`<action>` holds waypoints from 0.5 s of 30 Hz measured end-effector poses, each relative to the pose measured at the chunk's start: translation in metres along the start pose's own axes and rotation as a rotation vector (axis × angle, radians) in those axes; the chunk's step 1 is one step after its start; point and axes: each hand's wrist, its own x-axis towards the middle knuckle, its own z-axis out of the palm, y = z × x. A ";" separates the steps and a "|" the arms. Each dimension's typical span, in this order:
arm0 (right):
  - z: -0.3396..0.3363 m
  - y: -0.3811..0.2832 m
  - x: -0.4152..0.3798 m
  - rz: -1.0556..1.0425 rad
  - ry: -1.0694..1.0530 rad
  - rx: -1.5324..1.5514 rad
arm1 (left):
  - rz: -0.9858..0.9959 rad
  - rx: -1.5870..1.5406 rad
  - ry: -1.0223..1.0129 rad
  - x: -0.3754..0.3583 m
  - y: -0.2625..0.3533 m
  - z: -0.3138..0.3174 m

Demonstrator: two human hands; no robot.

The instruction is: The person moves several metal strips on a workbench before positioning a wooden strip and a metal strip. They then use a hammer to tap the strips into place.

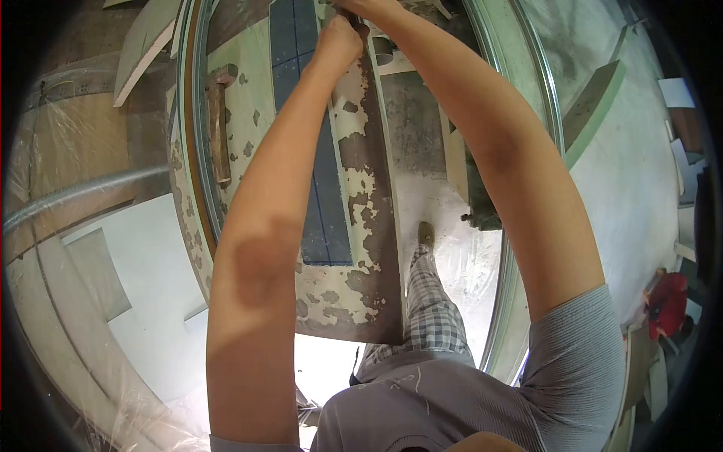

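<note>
My left hand (338, 45) is closed in a fist near the far end of a worn board (331, 297) with peeling pale paint. A small dark thing shows at its knuckles; what it grips is hidden. My right hand (369, 6) is beside it at the top edge, mostly cut off, its fingers out of sight. Under my left forearm a long dark grey strip (325, 218) with dark lines drawn on it lies along the board. A hammer (219, 124) with a wooden handle rests to the left of the strip.
A dark cylindrical object (383, 51) stands just right of the board. Metal rails (538, 68) run along both sides. Clear plastic sheeting (56, 158) and a grey pipe (90, 197) are at left. A person in red (666, 301) is far right, near loose boards.
</note>
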 end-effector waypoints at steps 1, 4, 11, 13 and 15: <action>-0.002 -0.004 0.002 -0.004 -0.065 0.010 | 0.003 -0.080 0.009 0.008 -0.003 0.002; -0.012 -0.008 -0.012 0.067 0.071 0.040 | -0.051 0.096 -0.035 0.029 -0.012 0.010; -0.005 0.008 0.005 -0.038 0.162 0.050 | -0.131 -0.305 -0.082 0.062 -0.024 0.015; 0.001 0.012 0.025 -0.059 0.169 0.100 | 0.035 0.020 0.065 0.072 -0.017 0.013; 0.007 0.015 0.040 -0.082 0.184 0.086 | 0.003 -0.015 0.040 0.083 -0.015 0.008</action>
